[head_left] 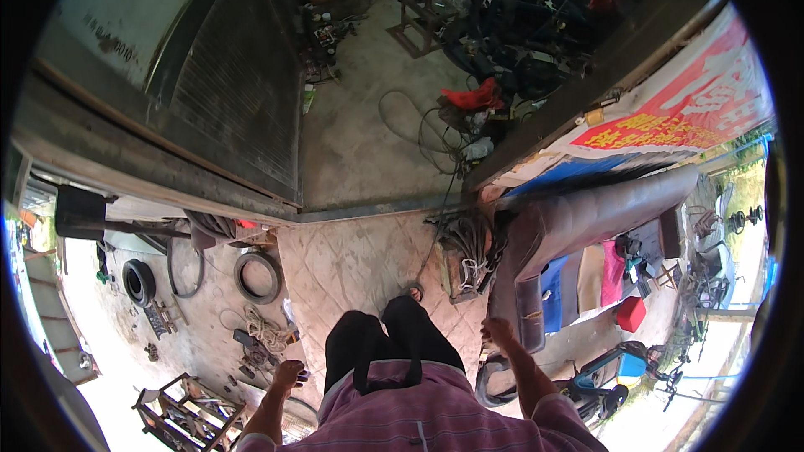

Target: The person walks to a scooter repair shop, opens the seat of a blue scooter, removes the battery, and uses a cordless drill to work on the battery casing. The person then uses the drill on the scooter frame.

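My left hand (pixel 289 375) hangs low at my left side, its fingers curled round a small dark object that I cannot make out. My right hand (pixel 496 331) hangs at my right beside a brown padded sofa (pixel 530 301), its fingers loosely bent and apparently holding nothing. My dark-clad legs stand on a tiled floor (pixel 327 259) before an open doorway with a metal sill (pixel 377 209). A pile of cables and straps (pixel 469 247) lies by the doorway's right side.
Through the doorway are a small stand (pixel 410 33), loose cables, red cloth (pixel 473 94) and dense clutter. Tyres (pixel 257 276), coiled rope (pixel 270 331) and a metal frame (pixel 186 414) lie to my left. A scooter (pixel 615 368) and red box (pixel 631 314) are at my right.
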A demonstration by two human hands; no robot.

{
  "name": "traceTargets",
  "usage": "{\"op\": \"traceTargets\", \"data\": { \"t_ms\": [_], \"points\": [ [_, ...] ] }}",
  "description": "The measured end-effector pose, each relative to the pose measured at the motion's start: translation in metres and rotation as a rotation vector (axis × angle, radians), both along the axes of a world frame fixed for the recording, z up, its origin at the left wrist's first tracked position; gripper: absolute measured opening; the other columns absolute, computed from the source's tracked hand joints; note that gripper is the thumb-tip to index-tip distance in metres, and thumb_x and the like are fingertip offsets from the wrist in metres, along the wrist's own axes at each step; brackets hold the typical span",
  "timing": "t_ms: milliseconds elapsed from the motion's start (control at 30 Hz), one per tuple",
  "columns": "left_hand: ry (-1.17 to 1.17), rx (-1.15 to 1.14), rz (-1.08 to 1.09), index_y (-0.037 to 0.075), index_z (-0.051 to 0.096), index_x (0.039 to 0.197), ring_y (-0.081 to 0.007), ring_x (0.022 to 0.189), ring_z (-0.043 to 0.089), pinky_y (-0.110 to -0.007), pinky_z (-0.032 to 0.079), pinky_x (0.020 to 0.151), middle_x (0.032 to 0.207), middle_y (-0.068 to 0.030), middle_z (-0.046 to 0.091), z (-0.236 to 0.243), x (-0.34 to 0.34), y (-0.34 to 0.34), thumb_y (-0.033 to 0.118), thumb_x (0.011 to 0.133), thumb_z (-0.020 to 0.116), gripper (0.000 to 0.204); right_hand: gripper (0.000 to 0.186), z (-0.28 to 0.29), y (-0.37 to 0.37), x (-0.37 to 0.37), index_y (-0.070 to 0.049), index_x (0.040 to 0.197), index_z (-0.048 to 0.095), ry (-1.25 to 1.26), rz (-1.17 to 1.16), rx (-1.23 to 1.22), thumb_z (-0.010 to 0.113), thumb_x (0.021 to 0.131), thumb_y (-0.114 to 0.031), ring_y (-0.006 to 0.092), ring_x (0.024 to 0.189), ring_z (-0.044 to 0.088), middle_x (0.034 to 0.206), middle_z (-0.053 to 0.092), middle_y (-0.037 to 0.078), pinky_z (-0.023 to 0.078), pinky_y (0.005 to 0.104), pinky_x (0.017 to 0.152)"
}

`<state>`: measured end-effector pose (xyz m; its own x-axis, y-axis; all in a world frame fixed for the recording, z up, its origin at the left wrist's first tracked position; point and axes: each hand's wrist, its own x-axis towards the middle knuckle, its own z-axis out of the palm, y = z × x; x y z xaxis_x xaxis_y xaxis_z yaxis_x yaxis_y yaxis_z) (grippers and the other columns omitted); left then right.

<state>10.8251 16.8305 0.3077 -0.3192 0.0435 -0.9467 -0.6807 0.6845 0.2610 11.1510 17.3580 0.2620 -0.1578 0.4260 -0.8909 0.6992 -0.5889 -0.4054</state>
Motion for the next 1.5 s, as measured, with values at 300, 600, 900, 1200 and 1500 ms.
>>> {"op": "traceTargets", "data": {
  "t_ms": [300, 600, 900, 1200, 1500],
  "points": [
    [0.029, 0.014, 0.078, 0.006, 0.063, 0.11, -0.0186, 0.061, 0.066, -0.032, 0.051, 0.049, 0.081, -0.0081, 0.066, 0.014, -0.111, 0.039, 0.023, 0.092, 0.06, 0.025, 0.022, 0.026, 0.066, -0.094, -0.005, 0.09, 0.062, -0.002, -0.052, 0.03, 0.062, 0.089, -0.028, 0.0152, 0.056, 0.059, 0.073, 0.063, 0.006, 0.041, 0.0275, 0.046],
    [0.001, 0.034, 0.037, 0.013, 0.058, 0.101, -0.0183, 0.064, 0.059, -0.035, 0.046, 0.057, 0.081, -0.0042, 0.06, 0.041, -0.291, 0.131, 0.029, 0.09, 0.057, 0.02, 0.026, 0.111, 0.015, -0.177, -0.004, 0.096, 0.066, -0.138, -0.04, -0.035, 0.066, 0.088, -0.03, 0.0157, 0.059, 0.063, 0.077, 0.068, 0.006, 0.048, 0.0303, 0.051],
    [0.088, 0.154, -0.173, 0.012, 0.059, 0.1, -0.0167, 0.066, 0.065, -0.031, 0.049, 0.052, 0.082, -0.0031, 0.062, 0.011, -0.433, 0.27, 0.023, 0.096, 0.055, 0.013, 0.023, 0.139, 0.057, -0.256, -0.002, 0.094, 0.065, -0.081, -0.314, -0.083, 0.063, 0.091, -0.025, 0.0151, 0.06, 0.062, 0.077, 0.066, 0.007, 0.046, 0.0275, 0.052],
    [-0.015, 0.093, -0.129, 0.012, 0.053, 0.087, -0.0123, 0.05, 0.048, -0.027, 0.037, 0.044, 0.071, -0.0038, 0.054, 0.066, -0.501, 0.406, 0.018, 0.094, 0.055, 0.009, 0.026, 0.117, 0.178, -0.344, -0.001, 0.098, 0.065, -0.092, -0.321, -0.133, 0.059, 0.093, -0.027, 0.0151, 0.059, 0.062, 0.077, 0.066, 0.007, 0.046, 0.0284, 0.051],
    [0.01, 0.087, -0.249, 0.007, 0.048, 0.08, -0.0104, 0.054, 0.045, -0.03, 0.034, 0.048, 0.068, -0.0023, 0.046, 0.124, -0.564, 0.559, 0.012, 0.094, 0.053, 0.016, 0.022, 0.159, 0.286, -0.407, -0.004, 0.093, 0.062, 0.042, -0.486, -0.071, 0.057, 0.096, -0.025, 0.0125, 0.062, 0.06, 0.078, 0.064, 0.005, 0.045, 0.0266, 0.053]
  ]
}}
